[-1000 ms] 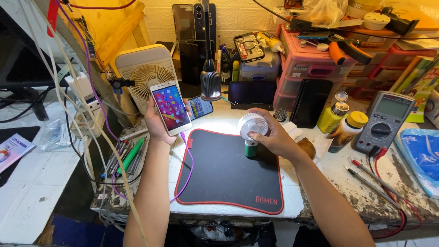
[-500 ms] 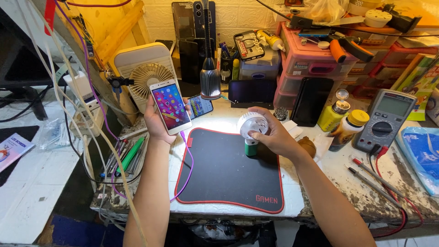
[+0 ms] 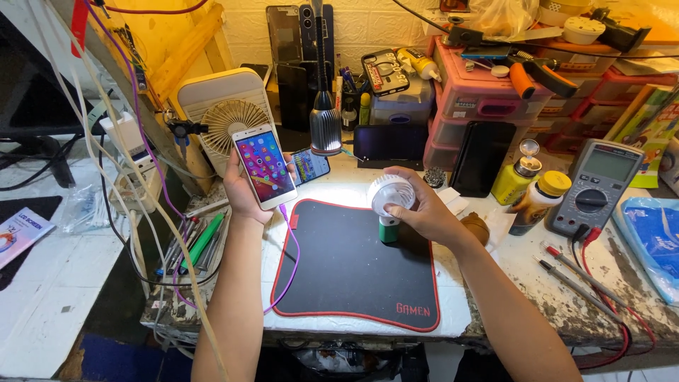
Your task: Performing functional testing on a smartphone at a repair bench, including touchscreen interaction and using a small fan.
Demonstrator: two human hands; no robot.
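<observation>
Left hand grips lit smartphone upright above bench edge; right hand fingers wrap small white fan on green base over black mat; yellow bottle right.

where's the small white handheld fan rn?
In the head view, the small white fan with its green base is in the right hand, standing on the back edge of the black mat, just right of centre, below the lamp.
</observation>
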